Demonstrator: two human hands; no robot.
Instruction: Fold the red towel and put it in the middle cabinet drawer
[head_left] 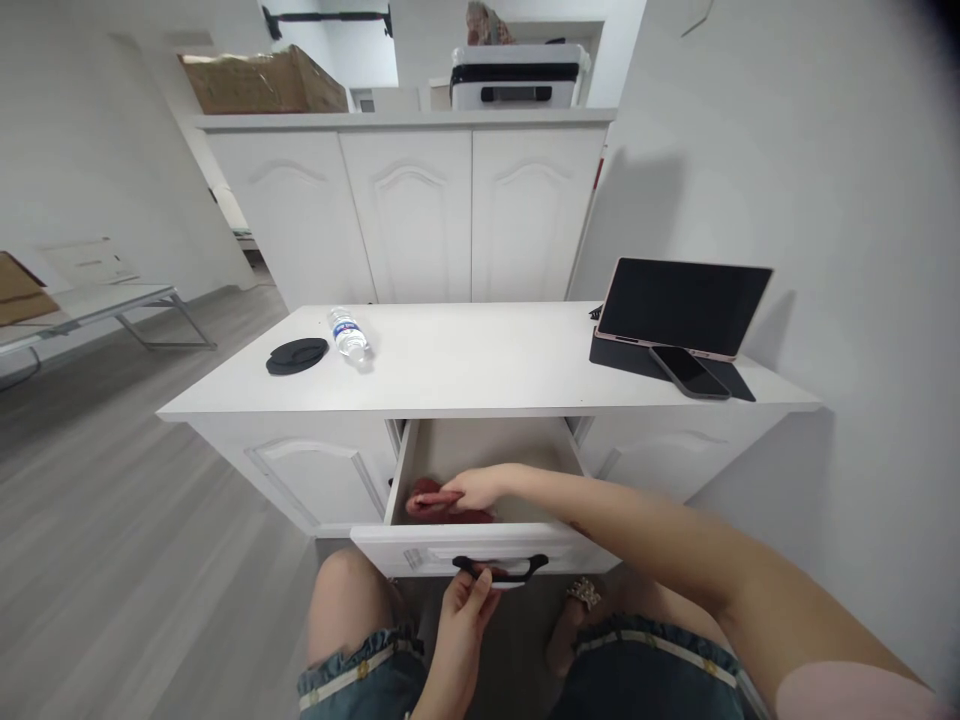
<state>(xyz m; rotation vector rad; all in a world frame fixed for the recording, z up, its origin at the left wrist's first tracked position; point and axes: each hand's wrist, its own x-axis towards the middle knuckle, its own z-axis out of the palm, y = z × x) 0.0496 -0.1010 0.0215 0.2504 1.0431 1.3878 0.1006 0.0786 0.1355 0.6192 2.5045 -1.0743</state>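
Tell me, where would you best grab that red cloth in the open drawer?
Probably from above, pinching the bunched top of the red cloth. It lies crumpled in the front left corner of the drawer, walled on its sides, where the right hand already rests on it.

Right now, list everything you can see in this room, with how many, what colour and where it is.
Cabinet: one, white, in front, against the right wall.
Drawer: one, white with black handle, pulled open at the middle.
Cloth: one, red, inside the drawer.
Water bottle: one, clear, lying on the cabinet top, left.
Round pad: one, black, beside the bottle.
Tablet: one, dark screen, propped on the right.
Phone: one, dark, flat before the tablet.
Back cupboard: one, white, three doors.
Cardboard box: one, brown, on the back cupboard.
Low table: one, white, far left.
Left hand: at the drawer handle.
Right hand: on the red cloth.
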